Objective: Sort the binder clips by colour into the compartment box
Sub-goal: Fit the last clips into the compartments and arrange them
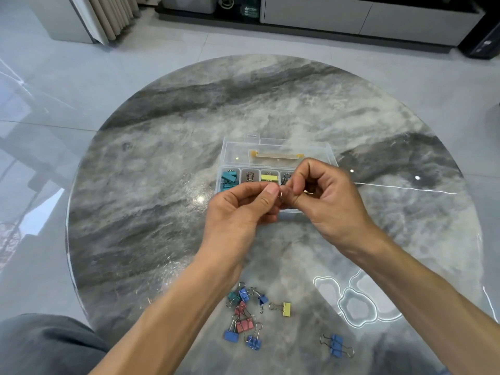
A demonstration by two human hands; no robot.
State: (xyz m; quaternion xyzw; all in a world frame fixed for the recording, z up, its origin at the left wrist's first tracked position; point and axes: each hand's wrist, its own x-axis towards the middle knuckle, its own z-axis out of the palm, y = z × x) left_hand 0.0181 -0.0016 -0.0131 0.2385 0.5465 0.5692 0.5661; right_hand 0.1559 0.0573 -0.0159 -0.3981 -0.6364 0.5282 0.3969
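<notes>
A clear compartment box point(278, 151) lies open at the table's middle, lid tipped back. Teal clips point(229, 178) fill its leftmost compartment, yellow clips point(269, 176) sit in the third, and wire handles show in the second and fourth. Over the box's front edge my left hand point(240, 209) and my right hand point(322, 196) meet, both pinching one small binder clip point(280, 195); only its silver wire loop shows, its colour is hidden. Near the front edge lie loose clips: a blue, pink and teal cluster point(244, 318), a yellow one point(284, 309) and a blue pair point(336, 345).
The round grey marble table point(162, 185) stands on a glossy tiled floor. A low white cabinet point(351, 14) runs along the far wall. A dark-clothed knee point(46, 345) sits at the bottom left beside the table's rim.
</notes>
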